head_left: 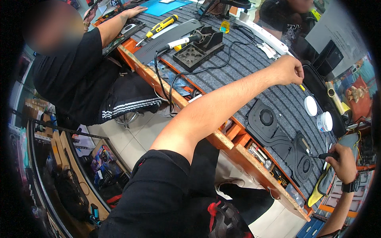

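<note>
**Brace the twin-fan assembly [282, 139] before you press with the tip**

Working left to right, leave the soldering stand [194, 58] where it is, well apart from the work on the bench [247, 59]. The dark assembly lies flat near the front edge, so it seems best to steady it at the left-hand fan [266, 117] and let no force push it toward you. Your left hand [289, 71] looks like the one for that; at present it is beyond the assembly. The open white tub [324, 121], beside its white lid [310, 106], is near your right side: mind it as your wrist turns. With the dark-handled tool [328, 156], seat the tip squarely and press lightly; its shaft now lies rather low, and a slanted tip could slip and scratch the casing.

As for the fingers, your left ones are bent and close together, well past the left-hand fan and not touching it. A small yellow piece [302, 87] shows just beneath them; whether they pinch it, you cannot tell from here. Your right hand [344, 163] has its fingers clamped around the tool's handle, just right of the right-hand fan [306, 165]. The shaft points left over that end; whether the tip touches is too small to tell.
</note>
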Available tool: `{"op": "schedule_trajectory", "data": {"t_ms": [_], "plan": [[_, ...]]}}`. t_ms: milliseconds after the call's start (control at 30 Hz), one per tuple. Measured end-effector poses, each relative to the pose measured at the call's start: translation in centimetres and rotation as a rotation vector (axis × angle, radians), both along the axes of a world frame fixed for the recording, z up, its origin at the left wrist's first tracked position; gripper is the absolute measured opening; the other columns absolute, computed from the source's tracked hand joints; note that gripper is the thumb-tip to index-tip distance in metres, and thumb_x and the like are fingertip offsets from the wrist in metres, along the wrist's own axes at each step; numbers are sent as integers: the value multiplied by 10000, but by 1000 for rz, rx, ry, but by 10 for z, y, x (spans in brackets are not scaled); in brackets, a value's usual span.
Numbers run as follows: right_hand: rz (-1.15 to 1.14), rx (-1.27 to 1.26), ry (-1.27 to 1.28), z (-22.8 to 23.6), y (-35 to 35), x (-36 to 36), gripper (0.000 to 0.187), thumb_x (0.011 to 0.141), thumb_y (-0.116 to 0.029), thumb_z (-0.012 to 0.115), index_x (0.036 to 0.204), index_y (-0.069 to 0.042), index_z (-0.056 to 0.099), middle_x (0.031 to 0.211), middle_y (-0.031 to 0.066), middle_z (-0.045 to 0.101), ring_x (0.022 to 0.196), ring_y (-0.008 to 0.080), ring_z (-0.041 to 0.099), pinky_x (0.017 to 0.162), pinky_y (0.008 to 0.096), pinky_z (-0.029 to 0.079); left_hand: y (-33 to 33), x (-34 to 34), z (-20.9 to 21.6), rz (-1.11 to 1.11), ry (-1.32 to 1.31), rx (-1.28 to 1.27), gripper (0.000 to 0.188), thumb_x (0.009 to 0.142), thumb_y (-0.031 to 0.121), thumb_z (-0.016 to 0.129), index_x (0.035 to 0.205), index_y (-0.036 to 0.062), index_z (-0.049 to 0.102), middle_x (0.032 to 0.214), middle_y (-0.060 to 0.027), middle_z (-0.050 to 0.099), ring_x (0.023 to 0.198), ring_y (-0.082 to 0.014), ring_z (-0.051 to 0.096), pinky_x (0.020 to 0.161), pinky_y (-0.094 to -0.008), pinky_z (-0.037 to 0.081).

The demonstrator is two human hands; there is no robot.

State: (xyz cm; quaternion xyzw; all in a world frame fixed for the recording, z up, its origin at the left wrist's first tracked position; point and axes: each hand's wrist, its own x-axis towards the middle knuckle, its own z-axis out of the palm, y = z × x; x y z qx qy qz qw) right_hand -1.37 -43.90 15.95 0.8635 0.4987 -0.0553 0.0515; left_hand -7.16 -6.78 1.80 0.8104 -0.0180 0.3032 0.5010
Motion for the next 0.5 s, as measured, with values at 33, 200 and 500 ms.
{"op": "schedule_trajectory", "data": {"t_ms": [33,200,500], "plan": [[24,10,-4,-2,0,2,259,736,-75,809,921,-1,644,858,176,669,792,377,624,703,433,474,-2,-3,1,-45,-7,-52,174,752,102,822,904,30,778,826,-55,751,759,-112,698,752,-271,573],[168,53,-109,2,-7,-1,246,771,-58,790,943,8,628,886,167,662,810,331,646,733,400,490,-12,-8,1,-313,-19,-321,147,820,46,807,917,-51,753,850,-104,751,755,-133,722,712,-242,592],[-66,565,73,-4,-6,-10,216,982,-59,675,1179,26,648,1082,55,656,983,118,598,882,241,452,-39,-20,14,-566,-9,-534,176,869,29,784,1009,-73,755,915,-147,768,818,-180,763,761,-272,637]]}}
